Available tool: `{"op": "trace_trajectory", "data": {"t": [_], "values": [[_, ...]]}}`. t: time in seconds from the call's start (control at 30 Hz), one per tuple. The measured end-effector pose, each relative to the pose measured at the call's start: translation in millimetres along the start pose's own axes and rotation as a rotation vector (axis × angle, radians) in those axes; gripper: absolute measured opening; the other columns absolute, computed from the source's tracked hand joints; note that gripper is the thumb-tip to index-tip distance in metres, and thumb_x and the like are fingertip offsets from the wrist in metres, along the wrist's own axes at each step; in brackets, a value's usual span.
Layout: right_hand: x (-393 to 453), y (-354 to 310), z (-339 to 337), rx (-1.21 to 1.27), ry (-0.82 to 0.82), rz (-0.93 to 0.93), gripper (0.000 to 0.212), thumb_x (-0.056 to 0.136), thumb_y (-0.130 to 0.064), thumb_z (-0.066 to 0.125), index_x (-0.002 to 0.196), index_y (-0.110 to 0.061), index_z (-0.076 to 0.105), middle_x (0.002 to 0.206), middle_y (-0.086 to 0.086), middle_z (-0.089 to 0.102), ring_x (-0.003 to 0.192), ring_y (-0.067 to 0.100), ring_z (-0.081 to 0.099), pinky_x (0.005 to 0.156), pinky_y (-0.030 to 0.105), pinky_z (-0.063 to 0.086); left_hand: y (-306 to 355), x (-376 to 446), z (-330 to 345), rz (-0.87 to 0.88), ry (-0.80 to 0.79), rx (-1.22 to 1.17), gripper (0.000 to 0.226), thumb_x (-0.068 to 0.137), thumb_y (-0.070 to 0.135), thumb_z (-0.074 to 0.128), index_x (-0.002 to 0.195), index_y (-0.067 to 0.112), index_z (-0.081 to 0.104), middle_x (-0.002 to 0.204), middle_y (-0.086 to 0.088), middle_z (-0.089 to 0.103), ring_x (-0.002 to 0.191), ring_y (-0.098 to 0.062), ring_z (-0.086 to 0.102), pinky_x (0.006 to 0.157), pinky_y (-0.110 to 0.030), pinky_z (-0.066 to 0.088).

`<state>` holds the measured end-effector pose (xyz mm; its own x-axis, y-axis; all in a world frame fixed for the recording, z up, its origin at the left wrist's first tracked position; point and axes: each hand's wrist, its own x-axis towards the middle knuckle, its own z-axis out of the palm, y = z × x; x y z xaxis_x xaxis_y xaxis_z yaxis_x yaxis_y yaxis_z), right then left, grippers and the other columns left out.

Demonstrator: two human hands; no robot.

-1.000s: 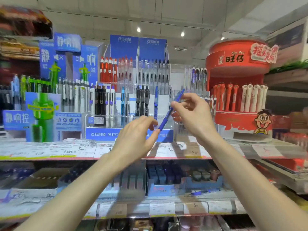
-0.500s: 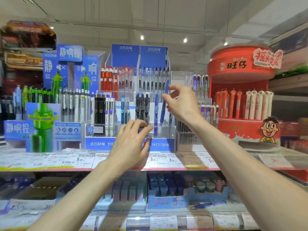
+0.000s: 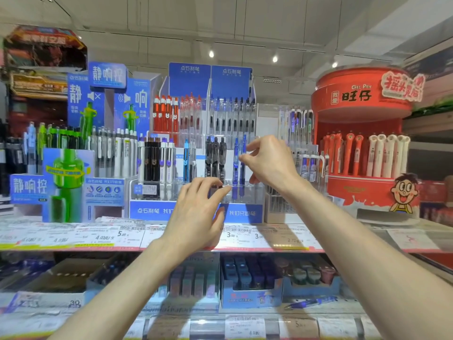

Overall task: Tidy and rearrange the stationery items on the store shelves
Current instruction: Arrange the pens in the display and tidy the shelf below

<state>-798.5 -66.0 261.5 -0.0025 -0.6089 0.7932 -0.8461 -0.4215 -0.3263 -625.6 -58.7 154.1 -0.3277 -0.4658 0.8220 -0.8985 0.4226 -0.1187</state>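
Observation:
A blue gel pen (image 3: 243,168) stands upright in the clear acrylic pen display (image 3: 157,190), beside another blue pen (image 3: 235,165) and three black pens (image 3: 215,158). My right hand (image 3: 272,165) is raised at the display and pinches the blue pen's upper part between thumb and forefinger. Lower down, my left hand (image 3: 196,212) reaches forward with relaxed fingers. Its fingertips are at the front rim of the clear display and it holds nothing.
A red round gel-pen stand (image 3: 362,99) fills the right of the shelf. Blue and green pen displays (image 3: 66,182) stand at the left. A price-tag rail (image 3: 98,239) runs along the shelf edge. On the lower shelf lie boxes of erasers (image 3: 250,278) and a loose blue pen (image 3: 306,303).
My right hand has carried the blue pen from a slant in front of me up to the display and stood it upright in a slot. My left hand let go of the pen's tip.

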Motion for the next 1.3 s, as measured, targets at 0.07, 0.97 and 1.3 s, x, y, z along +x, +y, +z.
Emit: {"op": "trace_trajectory", "data": {"t": [0.07, 0.97, 1.3], "values": [[-2, 1, 4, 0.002, -0.019, 0.028, 0.030, 0.093, -0.027, 0.066, 0.117, -0.009, 0.069, 0.088, 0.006, 0.077, 0.058, 0.012, 0.072, 0.096, 0.036, 0.054, 0, 0, 1, -0.003, 0.003, -0.005, 0.050, 0.087, 0.029, 0.058, 0.136, 0.021, 0.053, 0.132, -0.001, 0.050, 0.124, -0.023, 0.044, 0.105, -0.046, 0.039], [-93, 22, -4, 0.113, -0.126, -0.023, 0.062, 0.094, -0.059, 0.051, 0.146, -0.026, 0.044, 0.145, -0.009, 0.052, 0.125, 0.010, 0.053, 0.108, 0.039, 0.043, 4, -26, -2, -0.047, 0.035, -0.310, 0.047, 0.092, 0.040, 0.050, 0.135, 0.024, 0.055, 0.139, 0.005, 0.049, 0.130, -0.016, 0.042, 0.108, -0.039, 0.036], [-226, 64, 23, -0.159, -0.001, -0.054, 0.065, 0.095, -0.061, 0.042, 0.140, -0.016, 0.053, 0.156, 0.006, 0.039, 0.147, 0.024, 0.030, 0.118, 0.053, 0.024, 29, -125, 10, 0.020, 0.080, -0.384, 0.040, 0.091, 0.024, 0.060, 0.129, 0.011, 0.062, 0.137, -0.007, 0.055, 0.132, -0.026, 0.047, 0.109, -0.048, 0.037]]}}
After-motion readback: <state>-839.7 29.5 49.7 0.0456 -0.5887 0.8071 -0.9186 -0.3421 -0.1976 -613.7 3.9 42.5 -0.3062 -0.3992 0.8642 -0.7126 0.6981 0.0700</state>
